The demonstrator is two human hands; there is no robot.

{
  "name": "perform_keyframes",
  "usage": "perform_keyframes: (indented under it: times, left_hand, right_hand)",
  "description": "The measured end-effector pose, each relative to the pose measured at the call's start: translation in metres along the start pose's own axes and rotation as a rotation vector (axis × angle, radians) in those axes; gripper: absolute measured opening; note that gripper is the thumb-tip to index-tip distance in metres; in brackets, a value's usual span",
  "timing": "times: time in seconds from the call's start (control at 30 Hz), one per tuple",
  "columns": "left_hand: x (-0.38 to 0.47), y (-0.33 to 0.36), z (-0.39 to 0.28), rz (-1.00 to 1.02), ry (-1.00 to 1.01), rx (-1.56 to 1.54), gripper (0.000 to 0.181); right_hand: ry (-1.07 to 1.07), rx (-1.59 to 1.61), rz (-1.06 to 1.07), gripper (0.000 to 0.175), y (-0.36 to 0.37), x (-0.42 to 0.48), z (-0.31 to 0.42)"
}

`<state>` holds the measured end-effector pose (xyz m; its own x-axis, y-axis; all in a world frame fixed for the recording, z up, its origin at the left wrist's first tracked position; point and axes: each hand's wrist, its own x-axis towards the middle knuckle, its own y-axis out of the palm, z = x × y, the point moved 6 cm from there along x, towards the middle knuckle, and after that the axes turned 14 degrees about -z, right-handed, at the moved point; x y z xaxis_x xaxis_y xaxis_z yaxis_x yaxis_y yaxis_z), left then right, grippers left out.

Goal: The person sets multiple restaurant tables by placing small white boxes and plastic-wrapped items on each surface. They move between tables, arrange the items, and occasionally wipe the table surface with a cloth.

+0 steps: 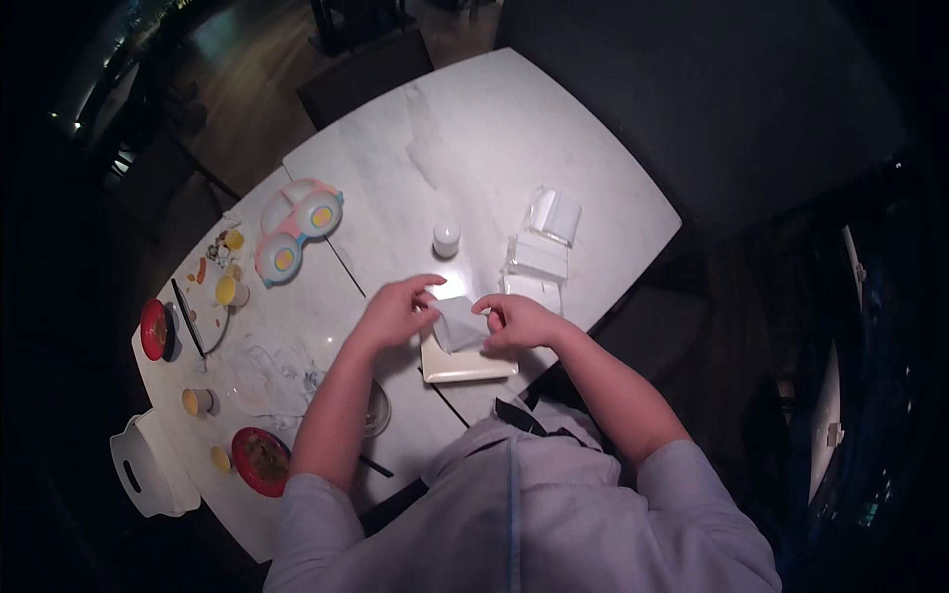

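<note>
In front of me, a white folded napkin (461,326), paper or thin cloth, is held between both hands. My left hand (397,315) has its thumb at the napkin's left edge, with the index finger reaching out above it. At the right edge, the fingers of my right hand (515,320) pinch the napkin. Beneath it lies a cream rectangular tray (471,368), partly covered. Several packs of white tissues in clear wrap (537,256) lie in a row just beyond my right hand. A small white rounded cylinder (446,239) stands past the napkin.
On the left of the marble-look table (474,141) are a car-shaped divided plate (300,231), red bowls (259,461) with food remains, yellow-lined cups (231,291), crumpled plastic (267,382) and food scraps. A white high-backed seat (152,467) adjoins the left edge. Dark seating borders the right.
</note>
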<state>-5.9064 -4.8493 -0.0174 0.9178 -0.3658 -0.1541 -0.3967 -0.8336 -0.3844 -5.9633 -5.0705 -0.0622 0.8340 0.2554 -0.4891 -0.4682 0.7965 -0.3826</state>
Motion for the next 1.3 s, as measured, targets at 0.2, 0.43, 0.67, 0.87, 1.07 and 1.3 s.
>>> perform_keyframes:
  times: [0.2,0.43,0.67,0.87,1.07,1.3]
  left_hand:
    - [-0.002,-0.003,-0.014,0.100,-0.027,-0.053,0.055]
    - [-0.005,0.014,-0.028,0.142,0.090,-0.026,0.054]
    - [-0.004,0.005,-0.017,-0.021,0.181,0.165,0.047]
    - [0.004,0.003,-0.004,-0.108,0.189,0.232,0.033]
    - [0.012,0.005,0.012,-0.069,0.148,0.183,0.017]
    - [0.023,0.018,0.060,-0.090,-0.156,-0.233,0.004]
  right_hand:
    - [-0.079,0.081,-0.256,0.099,0.001,-0.009,0.010]
    - [0.064,0.315,-0.001,0.109,-0.002,0.009,0.021]
    - [0.023,0.152,-0.108,0.040,-0.006,-0.007,0.000]
    - [-0.169,-0.158,-0.545,0.022,0.014,-0.029,-0.002]
    - [-0.494,-0.345,-0.616,0.012,0.025,-0.037,-0.005]
    - [-0.763,-0.448,-0.629,0.013,0.044,-0.040,0.017]
